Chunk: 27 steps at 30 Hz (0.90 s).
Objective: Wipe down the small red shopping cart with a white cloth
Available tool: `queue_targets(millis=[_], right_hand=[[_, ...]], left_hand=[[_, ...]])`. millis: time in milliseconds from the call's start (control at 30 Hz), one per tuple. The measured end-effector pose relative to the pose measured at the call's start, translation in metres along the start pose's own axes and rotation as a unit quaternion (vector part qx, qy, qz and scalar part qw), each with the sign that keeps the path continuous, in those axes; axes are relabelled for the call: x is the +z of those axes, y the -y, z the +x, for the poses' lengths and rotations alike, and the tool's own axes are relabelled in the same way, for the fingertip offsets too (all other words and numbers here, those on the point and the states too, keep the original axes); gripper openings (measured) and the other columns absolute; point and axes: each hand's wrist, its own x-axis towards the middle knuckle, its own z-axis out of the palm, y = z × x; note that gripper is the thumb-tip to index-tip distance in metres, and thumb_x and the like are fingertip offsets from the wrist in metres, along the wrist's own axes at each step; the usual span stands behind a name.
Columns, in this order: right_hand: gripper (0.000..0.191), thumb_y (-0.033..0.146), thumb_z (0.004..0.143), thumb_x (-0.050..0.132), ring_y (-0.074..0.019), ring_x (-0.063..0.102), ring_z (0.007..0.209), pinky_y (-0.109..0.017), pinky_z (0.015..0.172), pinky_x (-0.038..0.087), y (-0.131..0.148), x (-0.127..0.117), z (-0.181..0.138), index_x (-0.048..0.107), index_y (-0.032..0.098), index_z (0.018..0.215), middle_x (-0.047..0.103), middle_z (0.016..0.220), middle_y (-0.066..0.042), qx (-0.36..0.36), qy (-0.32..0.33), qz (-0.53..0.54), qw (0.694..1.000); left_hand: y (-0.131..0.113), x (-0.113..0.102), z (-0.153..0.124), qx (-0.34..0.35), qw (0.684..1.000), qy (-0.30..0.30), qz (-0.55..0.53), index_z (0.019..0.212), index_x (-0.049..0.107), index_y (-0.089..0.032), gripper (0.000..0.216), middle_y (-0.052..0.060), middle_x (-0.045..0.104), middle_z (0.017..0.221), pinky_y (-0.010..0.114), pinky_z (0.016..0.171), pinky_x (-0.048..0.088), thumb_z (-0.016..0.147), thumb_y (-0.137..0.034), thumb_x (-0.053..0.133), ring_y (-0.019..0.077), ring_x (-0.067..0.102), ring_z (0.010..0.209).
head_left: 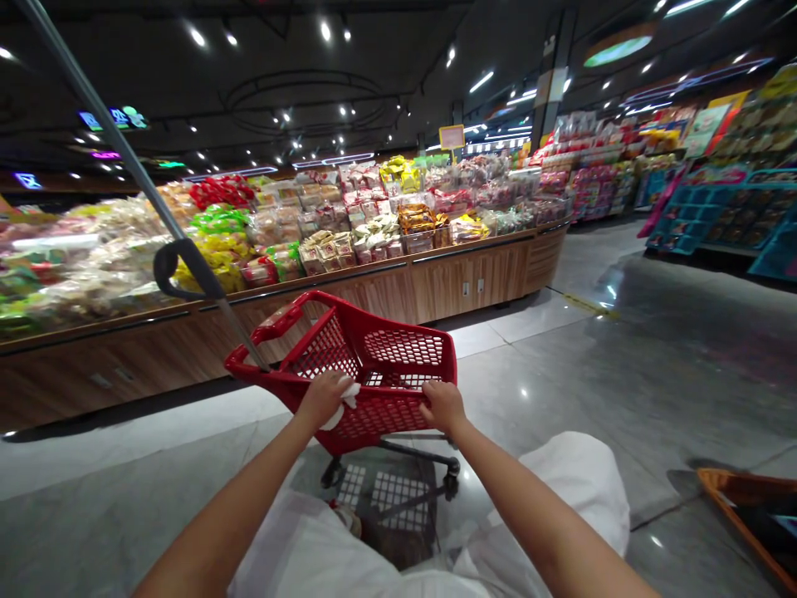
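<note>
A red plastic shopping cart (374, 411) stands sideways right in front of me, its handle end to the left. Through the mesh walls I see no goods in its basket. My left hand (322, 399) is closed around a crumpled white cloth (349, 394) and rests on the cart's near rim; part of the cloth hangs below the hand. Further right, my right hand (443, 403) grips the same rim near the front corner, fingers curled over it. A grey pole (112, 133) with a black loop grip (187, 270) slants up from the cart's handle end.
Behind the cart runs a long wooden display counter (374, 291) heaped with packaged foods. At right stand teal shelves (691, 216) and more stacked goods. An orange-rimmed container (716, 482) sits at the lower right. The grey floor (529, 374) is shiny.
</note>
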Motion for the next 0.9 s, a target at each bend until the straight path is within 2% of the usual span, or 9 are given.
queue_targets(millis=[133, 200, 300, 367, 467, 600, 667, 767, 900], right_hand=[[0.022, 0.031, 0.072, 0.056, -0.0197, 0.053, 0.083, -0.029, 0.069, 0.029, 0.011, 0.000, -0.001, 0.055, 0.019, 0.091, 0.061, 0.089, -0.005, 0.005, 0.001, 0.004, 1.000], [0.024, 0.031, 0.072, 0.056, -0.0201, 0.053, 0.084, -0.029, 0.070, 0.030, 0.012, -0.001, -0.002, 0.055, 0.019, 0.093, 0.061, 0.091, -0.006, 0.007, 0.008, 0.004, 1.000], [0.024, 0.031, 0.074, 0.056, -0.0200, 0.054, 0.085, -0.029, 0.070, 0.031, 0.006, -0.003, -0.001, 0.054, 0.019, 0.095, 0.061, 0.092, -0.006, -0.003, 0.030, -0.004, 1.000], [0.024, 0.032, 0.076, 0.056, -0.0200, 0.054, 0.085, -0.029, 0.070, 0.032, 0.000, -0.005, 0.000, 0.054, 0.018, 0.096, 0.061, 0.093, -0.006, -0.023, 0.047, -0.012, 0.999], [0.024, 0.032, 0.077, 0.056, -0.0200, 0.054, 0.085, -0.029, 0.070, 0.032, -0.008, -0.007, 0.001, 0.054, 0.018, 0.096, 0.061, 0.094, -0.007, -0.037, 0.055, -0.020, 0.998], [0.018, 0.030, 0.078, 0.056, -0.0198, 0.053, 0.085, -0.030, 0.071, 0.031, -0.011, -0.008, 0.004, 0.054, 0.018, 0.092, 0.061, 0.092, -0.006, -0.017, 0.044, -0.022, 0.999], [0.017, 0.028, 0.077, 0.056, -0.0199, 0.053, 0.085, -0.030, 0.071, 0.030, -0.008, -0.006, 0.005, 0.054, 0.018, 0.091, 0.061, 0.092, -0.006, -0.008, 0.040, -0.021, 0.999], [0.020, 0.028, 0.077, 0.058, -0.0207, 0.053, 0.087, -0.031, 0.071, 0.030, -0.001, -0.003, 0.006, 0.054, 0.018, 0.093, 0.060, 0.094, -0.007, 0.018, 0.031, -0.024, 0.999], [0.022, 0.028, 0.077, 0.058, -0.0217, 0.051, 0.089, -0.032, 0.073, 0.029, 0.008, 0.003, 0.005, 0.053, 0.018, 0.095, 0.059, 0.097, -0.008, 0.043, 0.002, -0.021, 0.999]], left_hand=[[-0.074, 0.007, 0.030, 0.016, 0.999, 0.040, -0.021, 0.105, 0.059, -0.020, 0.023, 0.008, 0.061, 0.103, 0.036, 0.084, 0.043, 0.086, -0.014, 0.048, 0.0212, 0.056, 0.096], [-0.109, 0.012, 0.045, 0.004, 0.999, 0.041, -0.023, 0.104, 0.059, -0.019, 0.020, 0.010, 0.060, 0.102, 0.038, 0.080, 0.044, 0.087, -0.023, 0.049, 0.0235, 0.056, 0.095], [-0.133, 0.017, 0.057, -0.003, 0.999, 0.027, -0.022, 0.100, 0.060, -0.018, 0.020, 0.011, 0.059, 0.101, 0.038, 0.078, 0.043, 0.086, -0.030, 0.053, 0.0251, 0.056, 0.094], [-0.123, 0.018, 0.056, 0.025, 0.999, 0.027, -0.017, 0.099, 0.059, -0.019, 0.017, 0.010, 0.059, 0.100, 0.037, 0.077, 0.043, 0.087, -0.027, 0.052, 0.0237, 0.055, 0.093], [-0.079, 0.014, 0.041, 0.053, 0.998, 0.034, 0.008, 0.097, 0.060, -0.019, 0.015, 0.008, 0.060, 0.097, 0.033, 0.074, 0.042, 0.087, -0.019, 0.048, 0.0211, 0.055, 0.088], [-0.006, 0.001, 0.008, 0.008, 0.999, 0.007, 0.052, 0.090, 0.062, -0.018, 0.014, 0.009, 0.061, 0.093, 0.035, 0.077, 0.041, 0.086, -0.016, 0.048, 0.0226, 0.054, 0.089], [0.013, -0.002, -0.003, -0.021, 0.998, -0.013, 0.061, 0.091, 0.062, -0.019, 0.015, 0.009, 0.061, 0.097, 0.036, 0.078, 0.040, 0.087, -0.016, 0.048, 0.0235, 0.054, 0.092], [0.003, 0.002, -0.003, -0.046, 0.997, -0.023, 0.052, 0.091, 0.063, -0.019, 0.017, 0.010, 0.061, 0.098, 0.037, 0.080, 0.040, 0.089, -0.019, 0.046, 0.0239, 0.053, 0.094], [-0.065, 0.015, 0.027, -0.034, 0.999, 0.002, 0.017, 0.095, 0.061, -0.018, 0.018, 0.009, 0.061, 0.101, 0.036, 0.080, 0.040, 0.090, -0.017, 0.044, 0.0229, 0.054, 0.095]])
